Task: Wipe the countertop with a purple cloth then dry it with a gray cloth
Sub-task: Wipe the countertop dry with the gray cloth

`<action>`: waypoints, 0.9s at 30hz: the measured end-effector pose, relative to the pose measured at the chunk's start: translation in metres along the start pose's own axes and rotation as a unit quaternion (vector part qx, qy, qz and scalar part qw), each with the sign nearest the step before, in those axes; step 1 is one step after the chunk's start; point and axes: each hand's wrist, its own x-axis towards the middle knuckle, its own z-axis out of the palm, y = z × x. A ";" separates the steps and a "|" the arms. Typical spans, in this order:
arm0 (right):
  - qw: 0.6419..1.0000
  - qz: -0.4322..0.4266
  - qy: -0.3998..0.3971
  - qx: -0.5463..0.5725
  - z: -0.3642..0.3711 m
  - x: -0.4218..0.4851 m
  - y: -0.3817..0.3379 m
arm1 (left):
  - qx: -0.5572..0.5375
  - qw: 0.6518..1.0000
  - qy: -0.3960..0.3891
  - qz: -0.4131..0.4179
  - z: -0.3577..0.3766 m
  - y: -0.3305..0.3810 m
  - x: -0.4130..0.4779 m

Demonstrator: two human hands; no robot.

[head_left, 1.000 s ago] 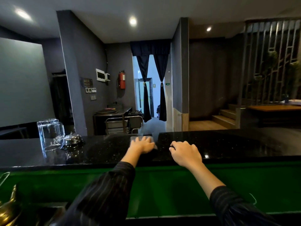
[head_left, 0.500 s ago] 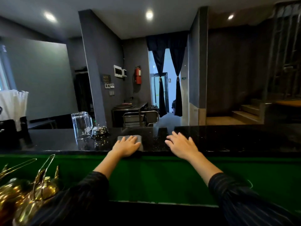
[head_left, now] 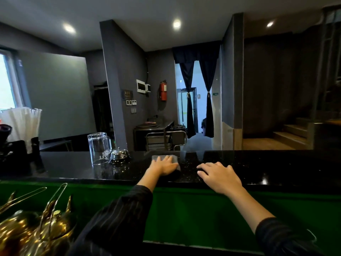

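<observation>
A folded gray cloth (head_left: 174, 158) lies flat on the glossy black countertop (head_left: 276, 167). My left hand (head_left: 163, 166) presses down on it, palm flat, fingers spread over most of the cloth. To the right of it, my right hand (head_left: 218, 175) rests on the counter near the front edge with fingers apart and nothing in it. No purple cloth is in view.
An upturned glass mug (head_left: 99, 147) and a chrome call bell (head_left: 119, 155) stand just left of the cloth. White straws (head_left: 22, 124) and dark gear sit at the far left. Brass pots (head_left: 33, 230) are below the green counter front (head_left: 193, 209).
My left hand has slid the gray cloth leftward along the counter toward the bell and mug. The right hand has followed it, staying on the counter.
</observation>
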 end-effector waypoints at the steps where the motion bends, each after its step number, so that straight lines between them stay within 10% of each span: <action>1: 1.000 0.003 -0.003 0.002 -0.002 -0.001 -0.001 | -0.003 1.000 -0.001 0.021 0.002 0.006 -0.008; 15: 0.999 0.010 -0.045 -0.010 -0.002 0.000 -0.003 | -0.012 0.995 -0.006 -0.099 -0.005 -0.105 -0.029; 27: 0.997 -0.018 -0.069 0.032 -0.020 0.006 0.018 | 0.005 0.995 -0.010 0.102 0.009 0.037 -0.019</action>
